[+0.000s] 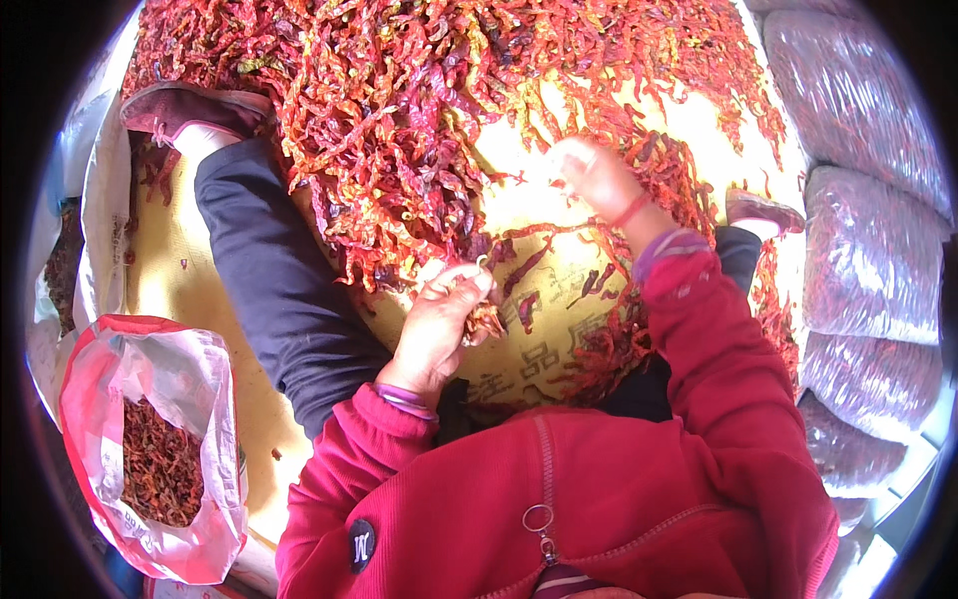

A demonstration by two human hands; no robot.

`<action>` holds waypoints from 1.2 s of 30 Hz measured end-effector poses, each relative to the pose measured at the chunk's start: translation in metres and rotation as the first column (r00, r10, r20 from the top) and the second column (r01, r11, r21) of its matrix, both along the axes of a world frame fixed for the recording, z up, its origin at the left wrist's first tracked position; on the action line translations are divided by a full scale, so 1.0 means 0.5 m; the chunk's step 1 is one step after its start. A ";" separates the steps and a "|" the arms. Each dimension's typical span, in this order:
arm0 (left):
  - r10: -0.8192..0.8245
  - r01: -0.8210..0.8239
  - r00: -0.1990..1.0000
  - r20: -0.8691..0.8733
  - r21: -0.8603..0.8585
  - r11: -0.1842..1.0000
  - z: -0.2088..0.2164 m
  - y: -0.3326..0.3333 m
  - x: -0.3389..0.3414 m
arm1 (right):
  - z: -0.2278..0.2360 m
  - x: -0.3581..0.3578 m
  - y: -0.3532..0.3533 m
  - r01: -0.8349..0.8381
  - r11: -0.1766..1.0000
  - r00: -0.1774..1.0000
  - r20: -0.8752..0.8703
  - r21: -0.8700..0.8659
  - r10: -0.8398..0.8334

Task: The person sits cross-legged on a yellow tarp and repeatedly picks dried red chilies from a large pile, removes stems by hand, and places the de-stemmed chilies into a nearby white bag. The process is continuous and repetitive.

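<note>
A big heap of dried red chili peppers lies on a yellow woven sheet between my outstretched legs. My left hand is closed on a small bunch of dried chilies at the heap's near edge. Further out, my right hand reaches into loose chilies at the right of the heap, fingers curled on them; what it grips is hard to make out. Both arms wear red sleeves.
An open red-and-white plastic bag holding dried chilies stands at my lower left. Several large clear sacks full of chilies are stacked along the right. My left leg and shoe stretch up the left side.
</note>
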State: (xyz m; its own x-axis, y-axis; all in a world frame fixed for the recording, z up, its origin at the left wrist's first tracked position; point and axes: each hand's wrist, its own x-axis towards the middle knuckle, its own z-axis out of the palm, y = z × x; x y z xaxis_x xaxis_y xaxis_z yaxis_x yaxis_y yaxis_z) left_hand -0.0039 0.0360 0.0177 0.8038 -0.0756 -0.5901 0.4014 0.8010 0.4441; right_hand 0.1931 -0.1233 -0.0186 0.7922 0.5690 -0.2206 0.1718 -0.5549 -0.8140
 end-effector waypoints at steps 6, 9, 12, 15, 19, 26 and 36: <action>-0.085 0.086 0.995 0.046 -0.029 0.996 0.004 0.001 -0.003 | -0.043 0.136 0.010 0.179 0.831 0.960 0.277 -0.526 -0.031; -0.035 0.036 0.999 0.030 -0.052 0.998 0.002 0.001 -0.001 | -0.024 0.130 0.037 0.171 0.825 0.943 0.331 -0.539 0.020; -0.046 0.047 0.999 0.013 -0.041 0.998 0.005 0.000 0.002 | -0.021 0.125 0.022 0.151 0.851 0.952 0.306 -0.503 0.012; -0.088 0.088 0.996 0.025 0.012 0.996 0.000 0.002 0.000 | 0.017 0.083 0.000 0.178 0.913 0.947 0.315 -0.368 -0.058; -0.126 0.124 0.991 0.040 0.040 0.991 0.000 -0.003 0.004 | 0.038 -0.004 -0.068 0.059 0.998 0.990 0.133 -0.018 -0.056; -0.124 0.055 0.979 0.164 0.369 0.928 -0.025 -0.032 0.004 | 0.106 -0.118 -0.024 0.018 0.989 0.870 -0.490 0.146 0.057; -0.088 0.058 0.988 0.125 0.225 0.973 0.000 -0.022 0.003 | 0.118 -0.161 0.024 -0.187 0.938 0.626 -0.701 0.291 0.342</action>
